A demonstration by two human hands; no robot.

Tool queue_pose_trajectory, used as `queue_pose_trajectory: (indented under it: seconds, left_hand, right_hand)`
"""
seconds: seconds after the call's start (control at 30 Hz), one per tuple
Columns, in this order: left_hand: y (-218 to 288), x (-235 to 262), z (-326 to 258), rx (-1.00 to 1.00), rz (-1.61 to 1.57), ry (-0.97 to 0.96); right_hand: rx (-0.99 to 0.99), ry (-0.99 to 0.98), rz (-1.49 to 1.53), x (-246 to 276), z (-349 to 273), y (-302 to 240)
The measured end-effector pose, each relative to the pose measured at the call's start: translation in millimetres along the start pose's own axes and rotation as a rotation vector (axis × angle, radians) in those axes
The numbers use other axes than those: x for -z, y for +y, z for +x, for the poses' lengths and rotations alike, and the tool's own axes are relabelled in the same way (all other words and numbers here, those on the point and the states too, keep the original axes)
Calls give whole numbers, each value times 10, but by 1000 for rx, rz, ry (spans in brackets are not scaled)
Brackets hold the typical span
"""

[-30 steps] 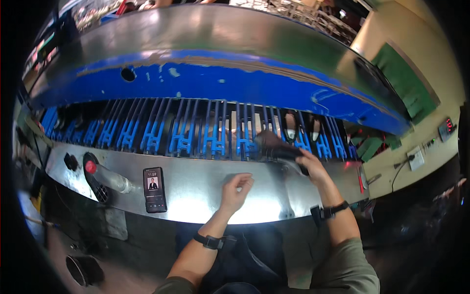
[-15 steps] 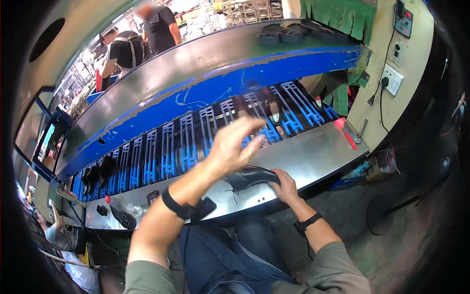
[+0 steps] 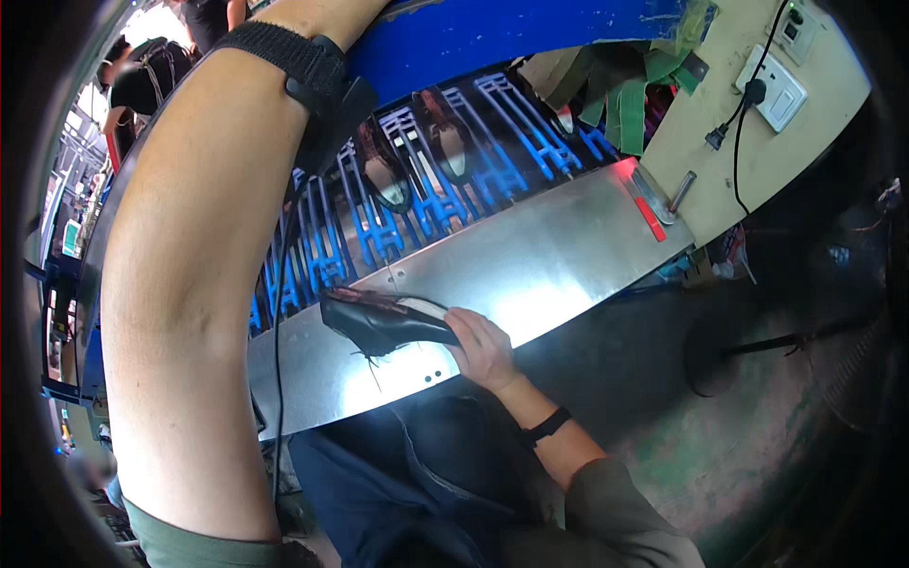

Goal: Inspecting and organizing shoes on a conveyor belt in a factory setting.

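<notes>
Right hand [image 3: 485, 348] clamped on a black shoe [image 3: 379, 320] at its heel end, shoe lying on the shiny metal bench [image 3: 530, 265]; left arm [image 3: 189, 284] raised up close, its hand out of view; more shoes [image 3: 445, 133] on the blue racks [image 3: 417, 204] behind

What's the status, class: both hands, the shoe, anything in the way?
Right hand grips black shoe on the metal shelf. Left hand out of frame, forearm raised high. More shoes on blue rack. Shelf otherwise unobstructed.

Blue racks [image 3: 492, 161] carry dark shoes [image 3: 383, 170] behind a shiny metal bench [image 3: 559, 256]; a white wall socket [image 3: 772, 80] sits right.
</notes>
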State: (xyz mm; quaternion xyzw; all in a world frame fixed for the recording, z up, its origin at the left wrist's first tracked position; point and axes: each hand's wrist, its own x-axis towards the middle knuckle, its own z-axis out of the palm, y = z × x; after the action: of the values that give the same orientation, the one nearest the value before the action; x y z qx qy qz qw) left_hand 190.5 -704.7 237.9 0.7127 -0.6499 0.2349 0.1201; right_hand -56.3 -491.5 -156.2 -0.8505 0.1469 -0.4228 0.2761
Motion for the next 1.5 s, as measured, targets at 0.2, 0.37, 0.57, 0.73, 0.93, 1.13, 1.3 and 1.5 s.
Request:
queue_pose_trajectory:
  seconds: [0.2, 0.37, 0.57, 0.73, 0.93, 1.13, 1.3, 1.5]
  left_hand:
    - [558, 1036, -1192, 111, -585, 24]
    - [735, 1933, -3213, -182, -446, 250]
    - [1799, 1743, -6376, -25, -455, -336]
    - [2122, 1231, -7741, 582, -691, -394]
    - [1016, 796, -7996, 780, -242, 268]
    - [-27, 100, -8224, 1326, -1135, 102]
    - [130, 235, -8421, 1408, -1442, 417]
    - [335, 869, -7963, 1128, -2262, 641]
  right_hand:
    - [-9, 4, 38, -6, -65, -28]
    - [-81, 12, 37, 62, -171, 3]
    - [-56, -83, -147, 97, 63, -202]
    - [337, -40, -203, 531, 779, -1735]
    - [-57, -279, 234, 971, 424, -2793]
    - [-616, -533, 653, 596, -702, -2647]
    - [-953, -451, 1145, 712, -1337, -2426]
    - [-1466, -395, 1516, 641, -1892, -2519]
